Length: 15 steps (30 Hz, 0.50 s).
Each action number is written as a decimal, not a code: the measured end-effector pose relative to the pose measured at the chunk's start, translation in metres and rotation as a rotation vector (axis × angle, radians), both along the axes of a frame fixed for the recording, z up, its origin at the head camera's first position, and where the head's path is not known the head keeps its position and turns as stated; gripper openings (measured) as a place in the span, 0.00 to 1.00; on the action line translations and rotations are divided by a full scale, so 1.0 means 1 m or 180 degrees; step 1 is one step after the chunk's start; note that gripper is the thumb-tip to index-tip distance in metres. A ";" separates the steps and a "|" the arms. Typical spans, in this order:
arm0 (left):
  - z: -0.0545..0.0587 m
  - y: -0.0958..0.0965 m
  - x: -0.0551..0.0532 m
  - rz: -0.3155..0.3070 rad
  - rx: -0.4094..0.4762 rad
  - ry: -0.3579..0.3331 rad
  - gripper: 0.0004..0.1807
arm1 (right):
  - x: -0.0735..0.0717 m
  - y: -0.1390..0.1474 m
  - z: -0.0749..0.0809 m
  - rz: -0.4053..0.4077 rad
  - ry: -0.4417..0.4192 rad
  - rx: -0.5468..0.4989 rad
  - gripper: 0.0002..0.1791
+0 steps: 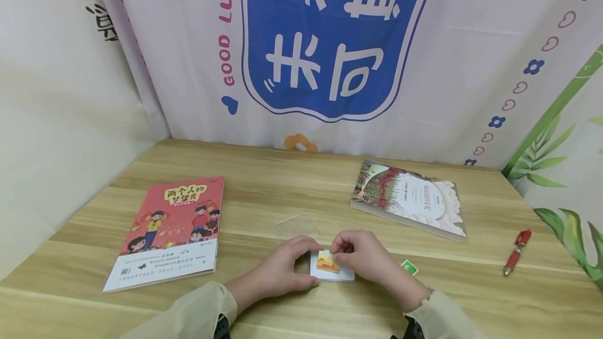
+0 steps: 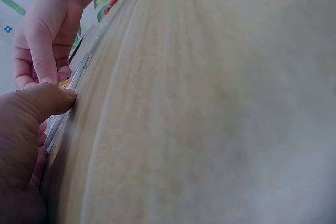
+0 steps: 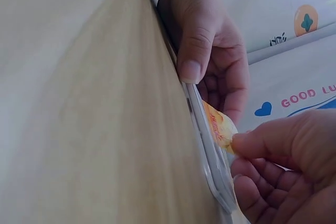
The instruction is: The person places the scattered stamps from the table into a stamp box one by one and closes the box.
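In the head view, a flat white case (image 1: pixel 346 274) with a clear plastic rim lies on the wooden table (image 1: pixel 264 318). My left hand (image 1: pixel 282 271) grips its left side, thumb at the near edge and fingers at the far edge. Between thumb and index finger, my right hand (image 1: pixel 363 255) pinches the right edge of a small yellow-orange picture card (image 1: pixel 326 262). In the right wrist view this card (image 3: pixel 218 124) stands tilted up from the case, its corner between the fingertips. A clear plastic lid (image 1: pixel 297 227) lies just beyond my left hand.
A small green-and-white square card (image 1: pixel 409 267) lies beside my right wrist. On the left is a pink-and-white book (image 1: pixel 171 229); a second book (image 1: pixel 410 198) lies at the back right. Far right is a red pen (image 1: pixel 517 252). A printed curtain (image 1: pixel 188 67) hangs behind the table.
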<state>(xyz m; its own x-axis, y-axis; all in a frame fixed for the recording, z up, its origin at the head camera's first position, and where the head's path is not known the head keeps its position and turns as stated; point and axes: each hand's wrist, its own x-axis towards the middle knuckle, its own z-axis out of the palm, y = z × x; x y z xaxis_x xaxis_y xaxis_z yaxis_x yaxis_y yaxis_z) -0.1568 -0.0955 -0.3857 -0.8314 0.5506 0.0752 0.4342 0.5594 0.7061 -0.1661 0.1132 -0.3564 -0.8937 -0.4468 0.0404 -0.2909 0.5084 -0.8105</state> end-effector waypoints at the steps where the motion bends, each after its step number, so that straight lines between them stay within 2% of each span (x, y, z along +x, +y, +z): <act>1: 0.000 0.000 0.000 0.0002 -0.0003 -0.0003 0.28 | 0.000 0.000 -0.001 0.0001 0.0023 -0.0003 0.04; 5: 0.000 0.000 0.000 0.0010 0.0023 -0.0048 0.28 | -0.001 -0.001 -0.004 0.0010 0.0104 0.0046 0.03; 15: 0.001 0.000 0.001 -0.0019 0.0111 -0.0003 0.26 | 0.000 -0.005 -0.012 0.0005 0.0287 0.0090 0.05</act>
